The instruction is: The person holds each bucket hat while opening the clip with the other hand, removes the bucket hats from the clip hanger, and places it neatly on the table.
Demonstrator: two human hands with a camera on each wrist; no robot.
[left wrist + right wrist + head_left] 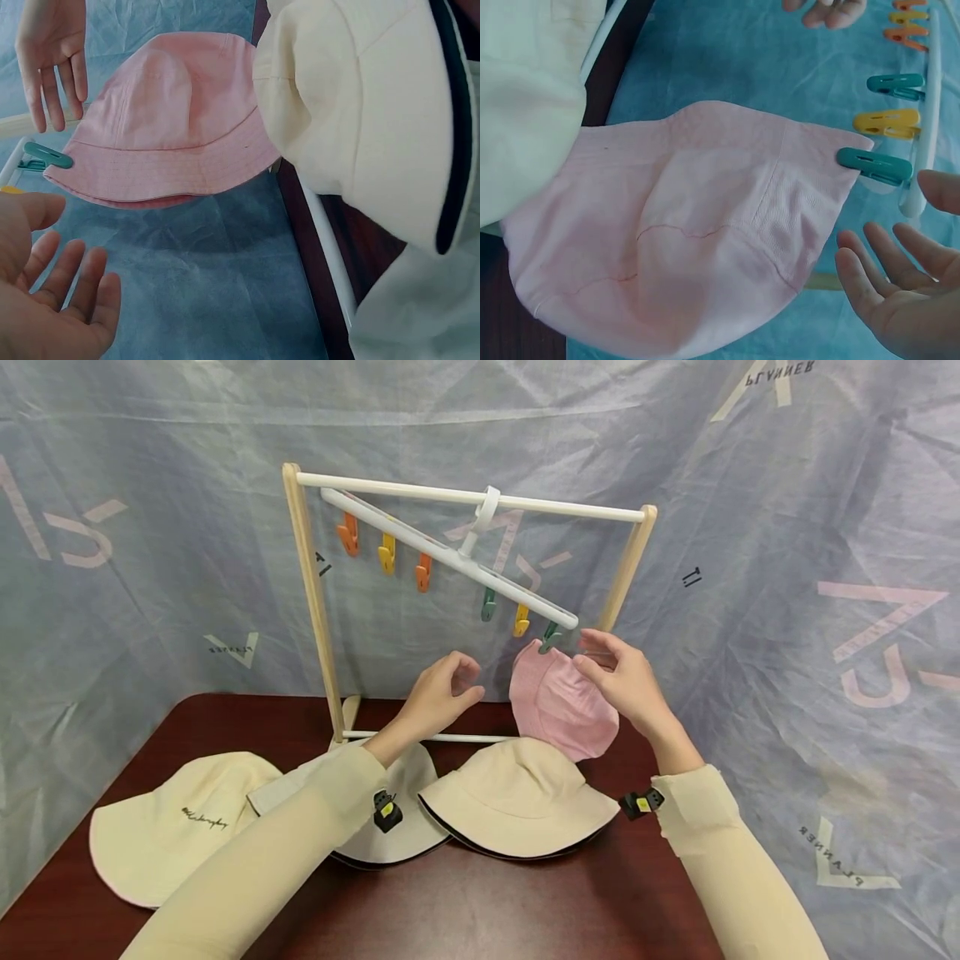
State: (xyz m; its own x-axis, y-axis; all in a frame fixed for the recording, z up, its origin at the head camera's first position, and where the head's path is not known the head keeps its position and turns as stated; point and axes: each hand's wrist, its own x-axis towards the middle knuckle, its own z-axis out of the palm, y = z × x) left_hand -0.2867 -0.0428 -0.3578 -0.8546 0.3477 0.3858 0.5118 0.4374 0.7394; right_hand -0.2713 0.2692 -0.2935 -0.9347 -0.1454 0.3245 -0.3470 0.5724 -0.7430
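A pink bucket hat (562,702) hangs by its brim from the green clothespin (874,165) at the right end of a white clip hanger (450,556). The hanger hooks over the rack's top bar and slants down to the right. Close beside that clothespin my right hand (622,681) is held with fingers loosely bent, touching nothing that I can see. Left of the pink hat my left hand (442,693) hovers, its fingers relaxed and apart from the hat. Below, a cream bucket hat (521,797) with a dark underside lies on the table.
A wooden rack (315,610) with white bars stands on the dark red table (517,906). Orange, yellow and green clothespins hang along the hanger. A grey-white hat (405,827) and a cream hat with lettering (176,827) lie at left. Grey cloth (787,568) surrounds the table.
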